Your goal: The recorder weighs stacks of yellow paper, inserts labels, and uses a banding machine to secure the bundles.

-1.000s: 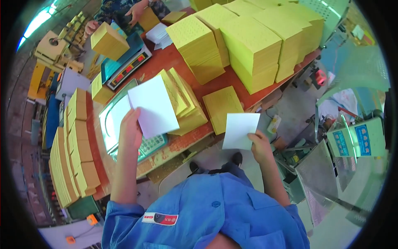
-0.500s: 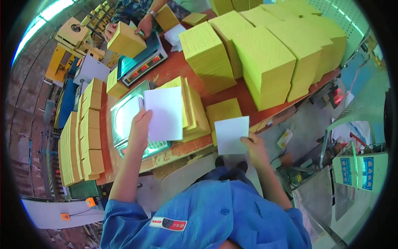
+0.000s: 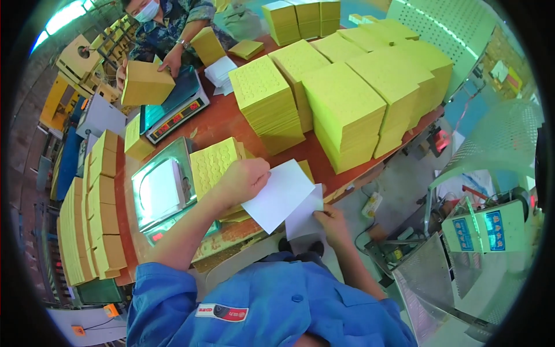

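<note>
My left hand (image 3: 245, 180) is closed on the edge of a white paper sheet (image 3: 276, 198). A second white sheet (image 3: 302, 221) hangs from my right hand (image 3: 333, 224), pinched between thumb and fingers. The left sheet overlaps the upper part of the right one in this view; whether they touch I cannot tell. Just beyond my left wrist stands a stack of yellow paper sheets (image 3: 213, 164) with rows of round marks on top. To its left is a scale (image 3: 144, 203) with white paper (image 3: 163, 186) on its shiny pan.
Tall yellow stacks (image 3: 347, 95) crowd the right of the red table (image 3: 222, 127); shorter ones (image 3: 107, 199) line its left edge. Across it, a co-worker (image 3: 167, 32) holds a yellow stack (image 3: 147, 84) at another scale (image 3: 179, 110). A perforated metal guard (image 3: 497, 139) stands right.
My left hand has moved right with its sheet, bringing it over the right hand's sheet and uncovering the marked yellow stack. The whole view has shifted, showing more of the co-worker.
</note>
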Available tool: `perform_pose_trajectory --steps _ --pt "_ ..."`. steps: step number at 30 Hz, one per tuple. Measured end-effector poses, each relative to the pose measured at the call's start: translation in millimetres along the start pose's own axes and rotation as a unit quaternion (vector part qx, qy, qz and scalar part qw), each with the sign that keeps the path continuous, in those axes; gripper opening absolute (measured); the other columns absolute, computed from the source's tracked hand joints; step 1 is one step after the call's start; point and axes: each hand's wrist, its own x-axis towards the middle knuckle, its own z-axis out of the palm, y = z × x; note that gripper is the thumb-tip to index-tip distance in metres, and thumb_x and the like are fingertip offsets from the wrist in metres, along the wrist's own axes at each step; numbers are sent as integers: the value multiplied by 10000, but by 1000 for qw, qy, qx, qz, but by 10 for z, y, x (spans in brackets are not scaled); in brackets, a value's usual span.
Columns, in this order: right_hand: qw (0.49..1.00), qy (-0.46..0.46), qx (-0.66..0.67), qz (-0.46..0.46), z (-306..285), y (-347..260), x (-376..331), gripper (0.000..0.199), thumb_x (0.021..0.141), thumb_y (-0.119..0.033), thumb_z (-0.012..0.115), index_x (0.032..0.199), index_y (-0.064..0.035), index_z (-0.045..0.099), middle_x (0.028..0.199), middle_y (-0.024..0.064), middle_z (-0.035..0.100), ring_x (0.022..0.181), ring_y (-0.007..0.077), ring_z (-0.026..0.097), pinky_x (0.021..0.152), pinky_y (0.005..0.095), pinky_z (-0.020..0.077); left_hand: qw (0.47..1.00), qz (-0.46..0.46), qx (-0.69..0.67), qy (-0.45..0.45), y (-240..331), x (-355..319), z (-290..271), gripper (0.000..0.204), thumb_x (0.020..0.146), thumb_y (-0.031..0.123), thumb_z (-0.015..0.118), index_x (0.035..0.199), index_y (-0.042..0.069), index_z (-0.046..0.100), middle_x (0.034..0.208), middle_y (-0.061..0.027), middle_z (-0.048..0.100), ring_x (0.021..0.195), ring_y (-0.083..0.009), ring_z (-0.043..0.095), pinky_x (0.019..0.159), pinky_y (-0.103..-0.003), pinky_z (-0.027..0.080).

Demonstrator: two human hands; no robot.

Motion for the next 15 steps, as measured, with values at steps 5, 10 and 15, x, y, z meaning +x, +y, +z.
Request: perform_pose_trajectory --steps 5,10,15 --pt "998 24 -53 -6 7 136 -223 226 849 -88 593 1031 20 674 928 28 657 847 119 580 785 282 462 996 0 -62 64 -132 -201 -47 135 888 129 538 868 10 599 736 -123 569 721 -295 604 642 -380 480" --pt "995 86 -38 -30 -208 123 -430 183 822 -79 600 966 -1 680 845 9 643 768 96 560 708 256 439 787 -120 -547 260 -229 -282 -430 206 938 152 544 1064 14 631 1012 -58 654 884 -109 606 786 -270 473" --pt "993 89 -41 -65 -276 -6 -314 203 829 -75 581 995 10 664 855 6 621 759 88 542 676 246 423 645 -73 -634 420 -226 -692 -1076 225 970 186 499 1077 2 573 1014 -107 641 852 -189 585 813 -364 495"
